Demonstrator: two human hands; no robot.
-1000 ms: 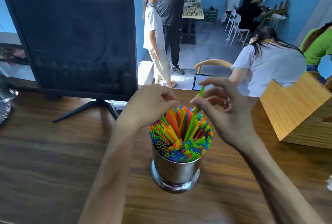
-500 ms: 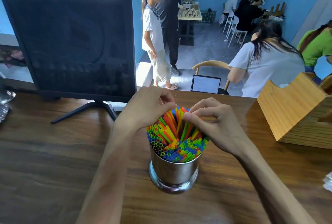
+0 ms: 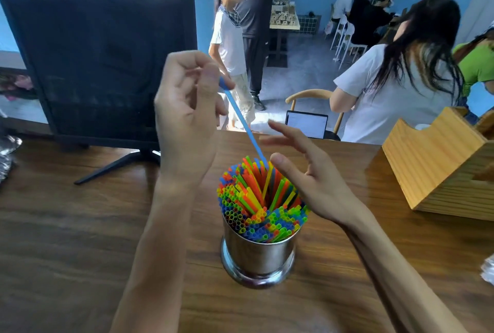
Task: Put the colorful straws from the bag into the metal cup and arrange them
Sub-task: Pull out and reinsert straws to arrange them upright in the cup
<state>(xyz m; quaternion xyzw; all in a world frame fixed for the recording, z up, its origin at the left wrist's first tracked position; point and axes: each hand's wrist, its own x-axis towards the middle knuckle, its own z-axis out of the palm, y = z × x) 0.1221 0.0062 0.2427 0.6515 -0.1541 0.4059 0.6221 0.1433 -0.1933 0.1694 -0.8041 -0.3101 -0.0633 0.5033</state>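
Dark wood-grain bench (image 3: 66,239), metal cup (image 3: 258,257) standing on it, packed with colorful straws (image 3: 262,199). Left hand (image 3: 187,118) raised above the cup, grip pinching the top of one blue straw (image 3: 242,121), whose lower end dips into the bundle. Right hand (image 3: 307,172) beside the straws, fingers spread, grip released. Black monitor (image 3: 101,65) at the back left, wooden box (image 3: 441,167) on the right. Blue-walled room, people standing and seated beyond the bench.
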